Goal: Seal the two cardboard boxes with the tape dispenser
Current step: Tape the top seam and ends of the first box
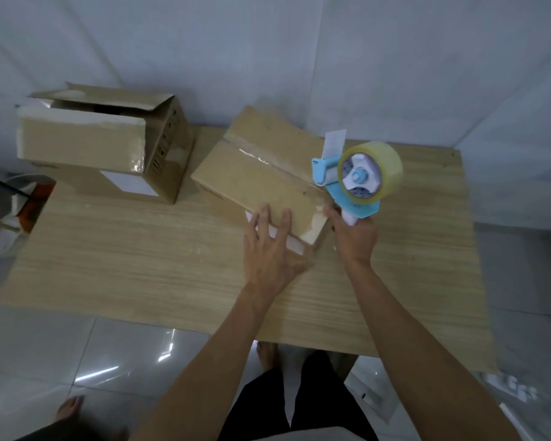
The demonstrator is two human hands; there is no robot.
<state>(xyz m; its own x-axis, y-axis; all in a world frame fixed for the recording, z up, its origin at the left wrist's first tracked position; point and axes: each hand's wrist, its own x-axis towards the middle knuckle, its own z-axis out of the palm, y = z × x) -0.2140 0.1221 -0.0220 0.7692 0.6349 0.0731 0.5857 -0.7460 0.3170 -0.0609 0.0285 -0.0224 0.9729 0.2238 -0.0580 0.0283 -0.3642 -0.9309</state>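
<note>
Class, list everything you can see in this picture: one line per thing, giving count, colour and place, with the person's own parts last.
open cardboard box: one, brown, far left of the table, top flaps up.
closed cardboard box: one, brown, table centre, clear tape along its top seam.
tape dispenser: one, light blue with a clear tape roll, at the closed box's right end.
table: one, pale wood grain.
floor: glossy grey tiles.
left hand: open, flat on the closed box's near end.
right hand: gripping the dispenser's handle.
bare feet: two, on the floor.

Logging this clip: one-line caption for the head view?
Left hand steadies the closed cardboard box; right hand holds the tape dispenser.
</note>
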